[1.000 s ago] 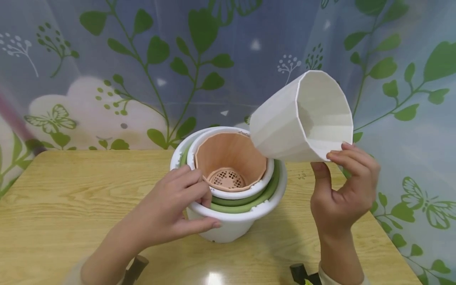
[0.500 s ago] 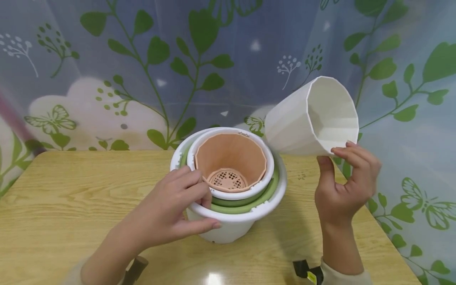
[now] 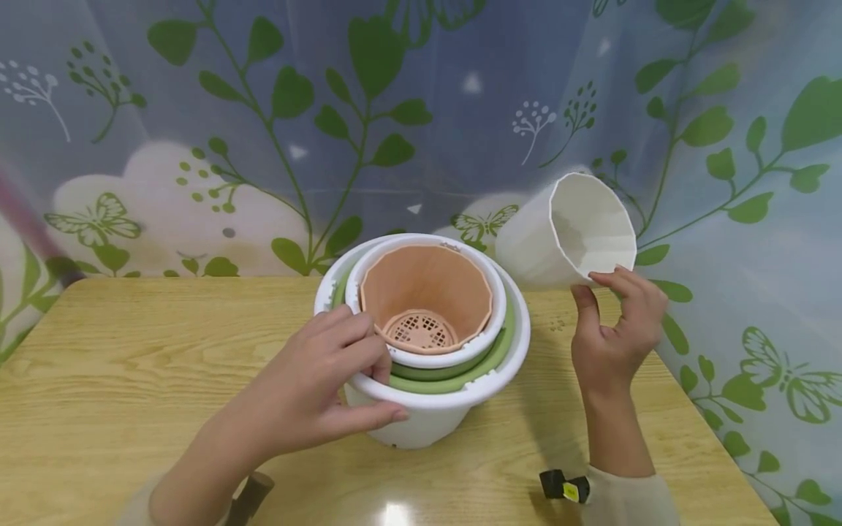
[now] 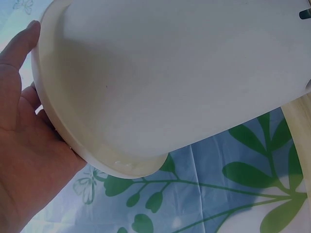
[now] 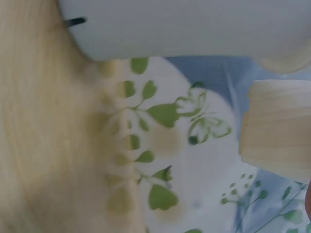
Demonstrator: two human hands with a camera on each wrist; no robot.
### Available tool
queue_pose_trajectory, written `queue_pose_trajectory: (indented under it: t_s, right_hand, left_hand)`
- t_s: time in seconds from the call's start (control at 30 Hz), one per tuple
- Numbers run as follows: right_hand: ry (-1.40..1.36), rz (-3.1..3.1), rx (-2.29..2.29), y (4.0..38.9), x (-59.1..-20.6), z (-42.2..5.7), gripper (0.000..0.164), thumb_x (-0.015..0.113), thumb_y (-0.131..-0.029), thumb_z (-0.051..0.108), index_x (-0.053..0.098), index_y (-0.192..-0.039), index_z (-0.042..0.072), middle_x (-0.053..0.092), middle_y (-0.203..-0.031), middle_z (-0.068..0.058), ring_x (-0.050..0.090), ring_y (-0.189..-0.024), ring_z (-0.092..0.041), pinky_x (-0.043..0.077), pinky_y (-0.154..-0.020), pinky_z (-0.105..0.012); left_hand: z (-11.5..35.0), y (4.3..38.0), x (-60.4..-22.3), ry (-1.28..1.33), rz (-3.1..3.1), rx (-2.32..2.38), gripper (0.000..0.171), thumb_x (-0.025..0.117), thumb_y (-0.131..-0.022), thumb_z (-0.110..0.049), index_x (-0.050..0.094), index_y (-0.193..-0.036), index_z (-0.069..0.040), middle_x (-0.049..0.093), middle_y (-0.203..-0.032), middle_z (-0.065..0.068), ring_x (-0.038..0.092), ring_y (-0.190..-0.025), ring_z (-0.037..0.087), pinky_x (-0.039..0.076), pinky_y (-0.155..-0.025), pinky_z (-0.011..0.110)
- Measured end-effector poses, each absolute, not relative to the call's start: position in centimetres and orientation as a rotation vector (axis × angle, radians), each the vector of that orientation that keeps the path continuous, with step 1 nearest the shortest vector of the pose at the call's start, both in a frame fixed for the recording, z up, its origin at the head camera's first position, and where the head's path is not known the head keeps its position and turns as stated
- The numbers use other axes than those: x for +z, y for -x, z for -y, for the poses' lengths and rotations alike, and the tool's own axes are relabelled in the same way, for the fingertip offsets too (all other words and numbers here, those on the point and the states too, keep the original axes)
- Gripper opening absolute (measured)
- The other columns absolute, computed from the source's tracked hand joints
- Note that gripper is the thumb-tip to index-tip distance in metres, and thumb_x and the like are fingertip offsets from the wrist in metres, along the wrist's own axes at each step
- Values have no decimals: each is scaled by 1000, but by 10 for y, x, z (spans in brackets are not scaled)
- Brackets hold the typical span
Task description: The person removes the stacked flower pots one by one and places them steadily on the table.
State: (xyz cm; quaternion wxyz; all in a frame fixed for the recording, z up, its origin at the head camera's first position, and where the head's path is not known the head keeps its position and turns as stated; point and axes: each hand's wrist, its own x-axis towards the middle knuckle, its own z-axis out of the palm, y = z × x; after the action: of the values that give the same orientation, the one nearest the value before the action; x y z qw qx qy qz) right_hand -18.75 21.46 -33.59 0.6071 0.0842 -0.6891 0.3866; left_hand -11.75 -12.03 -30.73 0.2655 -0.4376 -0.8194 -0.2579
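In the head view, a nested stack of flowerpots stands upright on the table. Its outermost white flowerpot [image 3: 421, 424] surrounds a green flowerpot [image 3: 454, 385], a smaller white flowerpot [image 3: 434, 360] and, innermost, a terracotta-coloured flowerpot [image 3: 427, 277] with a grated bottom. My left hand [image 3: 329, 369] grips the stack's near-left rim, fingers curled over it and thumb along the outside. To the right, my right hand [image 3: 615, 332] pinches the rim of a faceted white flowerpot [image 3: 529, 241], held in the air on its side, mouth facing right. The right wrist view shows only this pot's lower part.
The wooden table [image 3: 164, 380] extends left of the stack and in front of it. A patterned curtain [image 3: 460, 131] hangs behind the table and along its right side. Black wrist gear [image 3: 564, 488] sits by the right sleeve.
The faceted white flowerpot, pinched in my right hand, has moved right and away from the stack, then lower and farther back. My left hand and the stack have kept their place.
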Motion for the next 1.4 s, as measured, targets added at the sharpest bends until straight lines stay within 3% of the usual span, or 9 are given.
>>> queue_pose_trajectory:
  t_s: [0.27,0.6,1.1,1.4]
  right_hand:
    - [-217,1761,768,200,-361,-234,21,84,-72,1,73,-90,-2,68,-97,-24,56,-101,-43,37,-99,-29]
    - [-189,1942,685,205,-378,-248,20,83,-80,13,76,-95,3,68,-99,-22,54,-101,-45,41,-88,-50]
    - [-120,2052,661,211,-386,-269,18,84,-76,1,77,-93,3,68,-93,-21,54,-95,-44,43,-89,-55]
    - [-12,2128,713,211,-392,-278,21,82,-75,-5,76,-94,1,70,-98,-22,54,-100,-46,43,-94,-54]
  left_hand:
    - [121,116,-309,1181,2229,-713,38,81,-80,-53,55,-84,-25,47,-85,-15,40,-82,5,33,-77,21]
    - [120,116,-308,1198,2191,-716,38,82,-80,-50,55,-84,-24,48,-86,-14,41,-82,5,34,-77,20]
    - [118,118,-306,1192,2222,-722,38,80,-81,-51,55,-82,-23,49,-85,-13,41,-83,6,36,-77,23]
    - [120,117,-306,1185,2228,-721,38,80,-81,-52,55,-82,-23,49,-84,-14,41,-83,6,36,-77,23]
